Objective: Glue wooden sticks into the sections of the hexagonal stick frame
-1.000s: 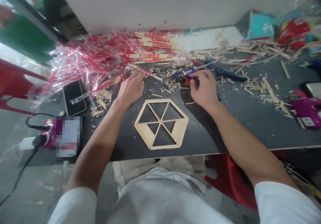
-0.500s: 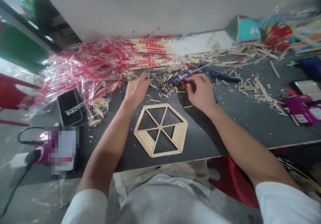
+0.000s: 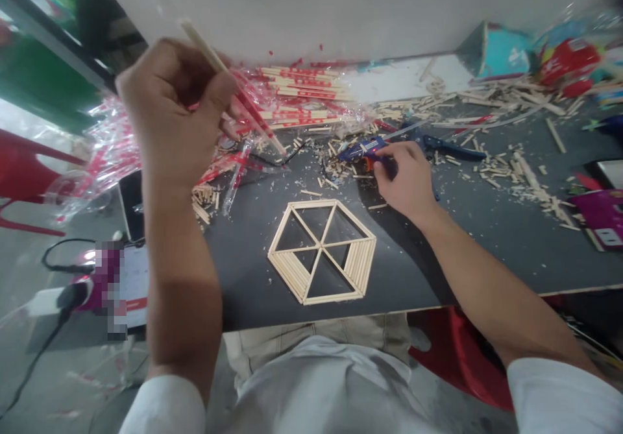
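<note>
A flat hexagon frame of wooden sticks (image 3: 322, 252) lies on the dark table (image 3: 487, 239) in front of me. My left hand (image 3: 165, 106) is raised above the table's left side and closed on a wrapped chopstick (image 3: 243, 100) that slants down to the right, its clear wrapper trailing. My right hand (image 3: 406, 181) rests on the table beyond the hexagon, fingers closed on a blue glue gun (image 3: 363, 150).
A heap of red-and-clear chopstick wrappers (image 3: 272, 96) and packed chopsticks lies at the back left. Cut stick scraps (image 3: 516, 168) are scattered right, with blue-handled cutters (image 3: 452, 150). A phone (image 3: 130, 204) sits at the left edge. A magenta box (image 3: 603, 217) is far right.
My left hand rose from the table near the scraps, lifting a chopstick up and to the left. My right hand stayed on the glue gun.
</note>
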Demonstrator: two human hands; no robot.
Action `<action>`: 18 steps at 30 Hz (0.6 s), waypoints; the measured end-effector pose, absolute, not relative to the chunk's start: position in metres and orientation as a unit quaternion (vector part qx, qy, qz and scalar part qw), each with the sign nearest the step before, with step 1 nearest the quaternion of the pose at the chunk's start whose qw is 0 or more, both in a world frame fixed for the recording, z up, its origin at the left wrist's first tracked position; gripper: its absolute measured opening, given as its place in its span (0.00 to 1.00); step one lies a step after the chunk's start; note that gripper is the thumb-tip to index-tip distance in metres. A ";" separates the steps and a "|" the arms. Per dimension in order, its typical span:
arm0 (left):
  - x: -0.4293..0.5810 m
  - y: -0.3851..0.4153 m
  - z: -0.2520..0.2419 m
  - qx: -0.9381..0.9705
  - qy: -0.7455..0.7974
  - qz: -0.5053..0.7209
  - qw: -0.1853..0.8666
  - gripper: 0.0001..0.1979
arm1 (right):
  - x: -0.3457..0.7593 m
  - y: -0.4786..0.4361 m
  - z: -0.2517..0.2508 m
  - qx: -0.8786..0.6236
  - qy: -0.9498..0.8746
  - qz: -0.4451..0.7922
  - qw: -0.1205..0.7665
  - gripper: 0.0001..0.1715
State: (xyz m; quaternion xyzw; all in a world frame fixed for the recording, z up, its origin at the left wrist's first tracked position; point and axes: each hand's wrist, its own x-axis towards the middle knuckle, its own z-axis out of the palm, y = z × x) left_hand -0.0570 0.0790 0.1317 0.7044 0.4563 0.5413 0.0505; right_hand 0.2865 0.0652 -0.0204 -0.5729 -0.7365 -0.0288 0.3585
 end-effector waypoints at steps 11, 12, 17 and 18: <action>-0.058 0.075 0.119 0.767 0.475 0.370 0.223 0.11 | 0.285 0.064 -0.024 -0.559 -0.736 -0.036 0.382 0.10; -0.058 0.074 0.120 0.773 0.474 0.360 0.221 0.09 | 0.284 0.063 -0.023 -0.560 -0.735 -0.035 0.381 0.10; -0.054 0.069 0.129 0.761 0.478 0.338 0.281 0.07 | 0.278 0.059 -0.017 -0.558 -0.733 -0.044 0.386 0.08; -0.053 0.069 0.129 0.757 0.478 0.337 0.293 0.07 | 0.275 0.058 -0.014 -0.557 -0.732 -0.045 0.391 0.08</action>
